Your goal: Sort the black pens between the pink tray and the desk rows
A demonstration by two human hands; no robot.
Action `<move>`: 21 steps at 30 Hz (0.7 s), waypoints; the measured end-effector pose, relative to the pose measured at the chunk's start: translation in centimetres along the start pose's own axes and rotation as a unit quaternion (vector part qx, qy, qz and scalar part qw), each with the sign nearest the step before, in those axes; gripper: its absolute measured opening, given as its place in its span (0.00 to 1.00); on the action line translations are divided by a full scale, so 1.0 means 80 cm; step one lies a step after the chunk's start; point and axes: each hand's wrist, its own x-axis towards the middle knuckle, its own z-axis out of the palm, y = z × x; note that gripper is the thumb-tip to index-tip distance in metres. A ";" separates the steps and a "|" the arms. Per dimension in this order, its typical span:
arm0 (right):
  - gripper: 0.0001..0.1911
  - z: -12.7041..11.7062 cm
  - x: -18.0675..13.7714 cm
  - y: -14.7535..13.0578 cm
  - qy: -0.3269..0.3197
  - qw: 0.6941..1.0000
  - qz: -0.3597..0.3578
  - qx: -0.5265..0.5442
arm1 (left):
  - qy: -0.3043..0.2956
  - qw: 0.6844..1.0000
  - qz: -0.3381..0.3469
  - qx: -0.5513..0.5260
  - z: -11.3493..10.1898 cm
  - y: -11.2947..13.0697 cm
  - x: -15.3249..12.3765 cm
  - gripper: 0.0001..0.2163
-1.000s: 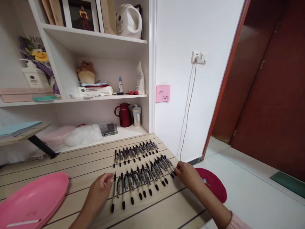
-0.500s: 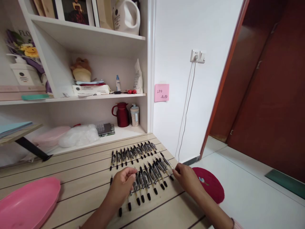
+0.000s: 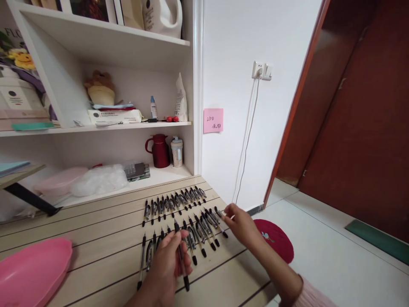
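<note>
My left hand is closed on a black-and-clear pen, held tilted above the front row, its black end towards me. At the right end of that row, my right hand pinches a slim black-and-clear pen, partly covered by the fingers. Uncapped pens lie side by side in the front row, with clear, black-clipped caps among them. Behind is a second row of several pens. My left hand hides part of the front row.
A pink plastic basin sits at the left of the striped wooden table. White shelves behind hold a red jug, a cup and a plastic bag. A round red stool stands beyond the table's right edge.
My left hand has turned palm-up and now holds a pen. My right hand has moved a little up and left, its fingers now covering more of the pen there. The view has shifted slightly.
</note>
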 end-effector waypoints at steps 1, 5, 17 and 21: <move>0.07 -0.004 0.013 0.010 0.026 0.998 0.016 -0.046 | -0.005 1.000 0.000 0.008 -0.003 0.000 -0.002 0.12; 0.12 0.008 0.038 0.037 0.022 0.991 0.016 -0.128 | -0.021 0.999 -0.003 0.043 -0.015 -0.011 -0.003 0.18; 0.15 0.024 0.032 0.058 0.011 0.994 0.022 -0.104 | -0.150 0.982 -0.011 0.118 -0.035 -0.035 0.001 0.24; 0.14 0.017 0.013 0.035 -0.031 0.996 0.058 0.066 | -0.150 0.978 0.006 0.144 -0.034 -0.037 0.003 0.23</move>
